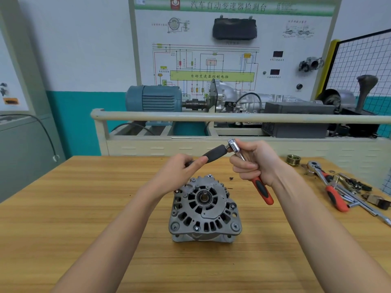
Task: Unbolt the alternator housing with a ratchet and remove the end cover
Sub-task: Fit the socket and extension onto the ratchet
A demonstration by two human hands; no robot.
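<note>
Tool prep: right hand [257,163] clamps ratchet [249,166], left hand [182,168] pinches socket [214,154] on it, above alternator [204,210]; next, seat socket on a bolt.

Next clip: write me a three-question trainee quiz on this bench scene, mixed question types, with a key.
1. True or false: the ratchet in the right hand is already seated on an alternator bolt.
2. What does the left hand pinch?
A. the brass pulley
B. the black socket extension fitted to the ratchet head
C. the alternator shaft
3. Fill in: a second red-handled ratchet lies on the table to the person's ____.

Key:
1. False; it is held in the air above the alternator.
2. B
3. right
</note>
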